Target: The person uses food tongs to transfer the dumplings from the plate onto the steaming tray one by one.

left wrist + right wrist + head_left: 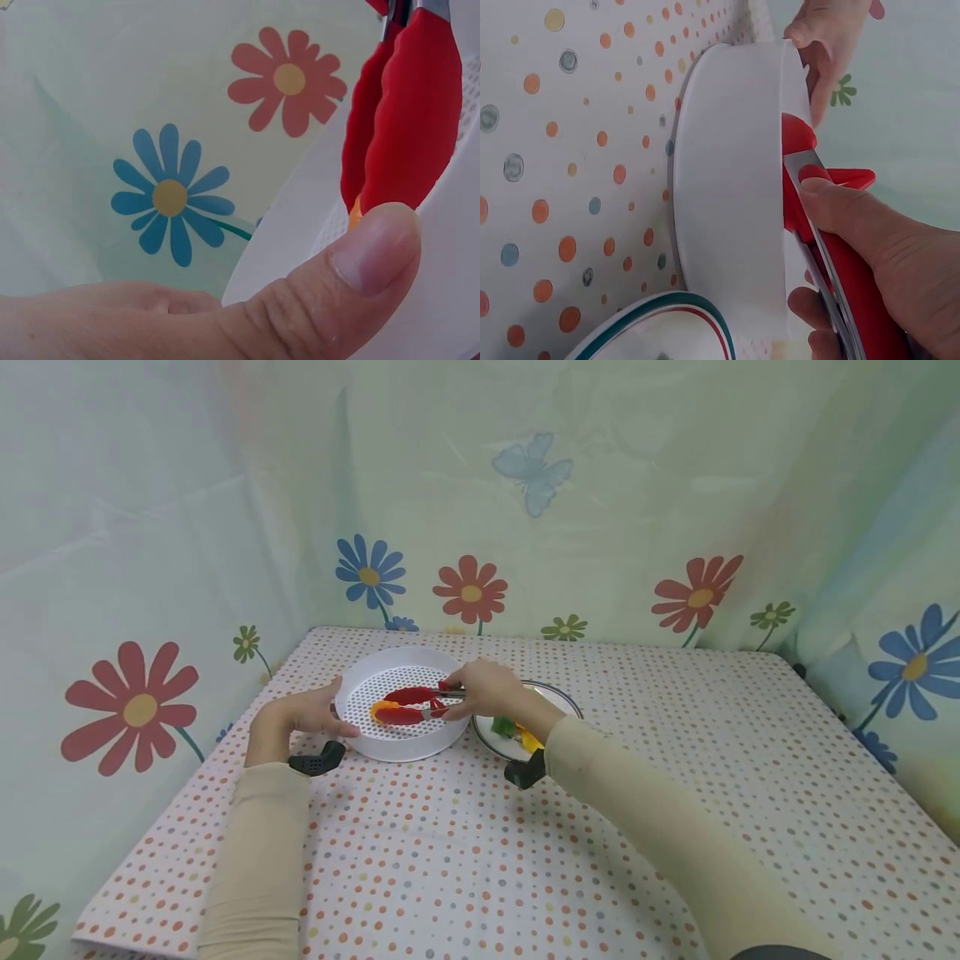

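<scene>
My right hand (pixel 491 687) holds red-and-metal tongs (pixel 862 292) by the handles. Their red scalloped tips (pixel 420 112) reach down inside a round white steamer basket (pixel 405 749) with a perforated floor. An orange piece (pixel 380 708) sits between the tips, low over the holes; its kind is too small to make out. At the basket's left side, my left hand (pixel 309 708) grips the rim, the thumb (pixel 375 255) lying over the edge near the tongs. In the right wrist view the basket wall hides most of the tips.
Just right of the basket stands a plate (pixel 573 706) with a dark rim, partly under my right forearm. Green (pixel 504 727) and yellow pieces (pixel 531 742) lie on it. A dotted cloth (pixel 450 860) covers the table, and flowered curtains (pixel 615 527) hang behind and at both sides.
</scene>
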`<state>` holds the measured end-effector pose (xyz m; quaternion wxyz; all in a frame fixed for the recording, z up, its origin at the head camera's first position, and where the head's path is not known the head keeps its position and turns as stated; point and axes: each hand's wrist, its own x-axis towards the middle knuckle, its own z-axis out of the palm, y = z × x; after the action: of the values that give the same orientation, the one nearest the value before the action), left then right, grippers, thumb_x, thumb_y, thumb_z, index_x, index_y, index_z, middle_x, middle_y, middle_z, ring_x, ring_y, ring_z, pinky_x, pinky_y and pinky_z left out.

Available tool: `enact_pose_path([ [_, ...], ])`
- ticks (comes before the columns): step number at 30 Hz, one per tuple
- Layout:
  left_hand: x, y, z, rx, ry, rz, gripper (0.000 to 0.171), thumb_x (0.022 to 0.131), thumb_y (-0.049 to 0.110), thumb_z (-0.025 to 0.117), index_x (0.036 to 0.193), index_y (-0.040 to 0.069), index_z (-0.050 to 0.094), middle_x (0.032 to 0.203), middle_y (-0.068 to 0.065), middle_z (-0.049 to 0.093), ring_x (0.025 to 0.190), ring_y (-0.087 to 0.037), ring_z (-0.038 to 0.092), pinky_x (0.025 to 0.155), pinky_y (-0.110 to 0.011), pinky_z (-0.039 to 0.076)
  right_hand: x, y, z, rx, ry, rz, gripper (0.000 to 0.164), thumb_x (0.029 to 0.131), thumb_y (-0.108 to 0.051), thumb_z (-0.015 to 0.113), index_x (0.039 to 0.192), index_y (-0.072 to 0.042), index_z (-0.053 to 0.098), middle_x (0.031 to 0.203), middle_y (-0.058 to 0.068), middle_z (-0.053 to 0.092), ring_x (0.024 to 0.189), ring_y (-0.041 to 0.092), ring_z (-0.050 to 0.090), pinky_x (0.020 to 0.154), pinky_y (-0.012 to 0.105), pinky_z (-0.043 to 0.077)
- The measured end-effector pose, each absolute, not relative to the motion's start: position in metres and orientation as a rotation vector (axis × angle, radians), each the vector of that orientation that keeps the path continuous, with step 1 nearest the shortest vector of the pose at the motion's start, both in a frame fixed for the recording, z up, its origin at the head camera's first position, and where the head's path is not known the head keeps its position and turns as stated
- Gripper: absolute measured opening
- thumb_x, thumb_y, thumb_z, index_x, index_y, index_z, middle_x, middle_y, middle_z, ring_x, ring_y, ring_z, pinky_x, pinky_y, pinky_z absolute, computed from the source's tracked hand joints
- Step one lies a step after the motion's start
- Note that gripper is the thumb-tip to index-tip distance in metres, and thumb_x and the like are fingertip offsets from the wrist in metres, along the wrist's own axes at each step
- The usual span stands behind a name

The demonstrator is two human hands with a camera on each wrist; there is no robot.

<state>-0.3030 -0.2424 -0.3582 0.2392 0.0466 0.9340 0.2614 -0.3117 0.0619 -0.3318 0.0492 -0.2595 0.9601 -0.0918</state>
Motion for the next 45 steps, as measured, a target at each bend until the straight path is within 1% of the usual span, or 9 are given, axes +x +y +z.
enact_pose_path([
  [11,-0.299,-0.242,-0.361,0.127,2.532,0.766,0.134,0.066,0.054,0.079,0.15,0.007,-0.014,0.158,-0.023,-0.006,0.144,-0.046,-0.003,0.108,-0.07,0.007,-0.305,0.057,-0.335,-0.756,2.91,-0.333,0.063,0.073,-0.046,0.078,0.128,-0.019,0.062,0.122,-0.003,0.067,0.1,0.014,0.059,0.087,0.032,0.051],
  [20,-0.303,-0.24,-0.363,0.141,2.549,0.725,0.13,0.07,0.055,0.076,0.15,0.007,-0.014,0.158,-0.023,-0.004,0.144,-0.046,-0.001,0.108,-0.07,0.007,-0.306,0.066,-0.337,-0.692,2.908,-0.348,0.067,0.073,-0.048,0.078,0.129,-0.015,0.061,0.125,0.001,0.065,0.106,0.017,0.057,0.092,0.033,0.05],
  [28,-0.309,-0.238,-0.358,0.176,2.572,0.69,0.13,0.072,0.057,0.074,0.15,0.007,-0.017,0.158,-0.024,-0.002,0.145,-0.045,0.003,0.111,-0.067,0.009,-0.308,0.097,-0.33,-0.558,2.931,-0.462,0.067,0.076,-0.049,0.074,0.129,-0.01,0.059,0.114,0.005,0.067,0.092,0.02,0.056,0.07,0.025,0.051],
  [33,-0.31,-0.24,-0.36,0.17,2.563,0.701,0.131,0.071,0.056,0.075,0.149,0.007,-0.018,0.158,-0.024,-0.001,0.145,-0.044,0.003,0.111,-0.067,0.008,-0.306,0.116,-0.331,-0.526,2.962,-0.45,0.069,0.076,-0.05,0.072,0.131,-0.01,0.056,0.117,0.007,0.064,0.098,0.022,0.055,0.081,0.033,0.053],
  [36,-0.309,-0.242,-0.361,0.17,2.557,0.711,0.131,0.072,0.055,0.075,0.149,0.008,-0.019,0.158,-0.024,0.0,0.145,-0.044,0.003,0.111,-0.067,0.008,-0.301,0.129,-0.335,-0.503,2.987,-0.465,0.075,0.073,-0.057,0.072,0.129,-0.01,0.054,0.118,0.008,0.062,0.102,0.024,0.055,0.086,0.039,0.053],
  [38,-0.308,-0.242,-0.361,0.166,2.553,0.713,0.131,0.072,0.055,0.075,0.149,0.008,-0.02,0.158,-0.025,0.0,0.145,-0.045,0.003,0.111,-0.068,0.008,-0.295,0.139,-0.336,-0.48,3.002,-0.473,0.084,0.072,-0.062,0.071,0.134,-0.01,0.05,0.128,0.011,0.057,0.112,0.028,0.054,0.092,0.046,0.051],
  [41,-0.306,-0.243,-0.361,0.164,2.545,0.721,0.132,0.072,0.056,0.075,0.149,0.008,-0.02,0.158,-0.026,0.002,0.145,-0.045,0.005,0.111,-0.067,0.009,-0.286,0.156,-0.336,-0.456,3.045,-0.479,0.093,0.071,-0.065,0.07,0.139,-0.007,0.045,0.14,0.016,0.048,0.124,0.034,0.048,0.095,0.051,0.049],
  [43,-0.305,-0.244,-0.361,0.168,2.543,0.724,0.132,0.071,0.056,0.075,0.148,0.007,-0.02,0.157,-0.026,0.002,0.145,-0.045,0.005,0.111,-0.067,0.009,-0.28,0.169,-0.335,-0.442,3.079,-0.486,0.092,0.072,-0.063,0.07,0.14,-0.005,0.045,0.144,0.018,0.044,0.128,0.037,0.045,0.095,0.053,0.048],
  [45,-0.305,-0.245,-0.361,0.183,2.552,0.721,0.132,0.071,0.057,0.075,0.149,0.006,-0.02,0.158,-0.025,0.0,0.145,-0.045,0.004,0.111,-0.067,0.009,-0.273,0.183,-0.332,-0.433,3.115,-0.492,0.088,0.072,-0.06,0.072,0.136,-0.004,0.048,0.141,0.019,0.047,0.124,0.037,0.048,0.093,0.052,0.05],
])
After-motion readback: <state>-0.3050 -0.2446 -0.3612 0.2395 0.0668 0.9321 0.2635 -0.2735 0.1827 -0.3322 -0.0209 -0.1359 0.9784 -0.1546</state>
